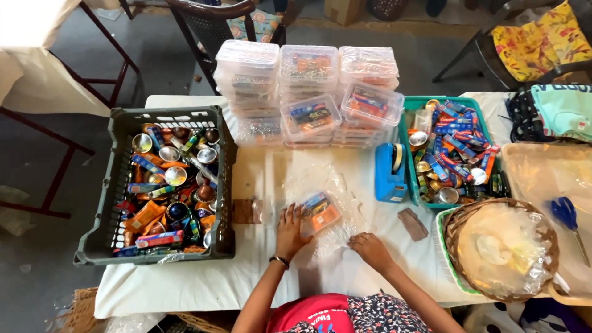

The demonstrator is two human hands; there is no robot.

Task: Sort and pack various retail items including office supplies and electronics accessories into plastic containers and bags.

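Note:
A clear plastic bag (330, 191) lies flat on the white table (203, 283) in front of me, with small blue and orange packets (320, 209) inside it. My left hand (291, 229) rests on the bag's left side, fingers spread against the packets. My right hand (369, 248) presses down on the bag's near right edge with fingers curled. Neither hand lifts anything.
A dark grey crate (98, 240) of mixed packets and small metal bowls sits at left. Stacked clear lidded boxes (308, 92) stand behind. A blue tape dispenser (390, 172), a teal tray (404, 132) of packets, a wicker basket (456, 228) and blue scissors (566, 213) lie at right.

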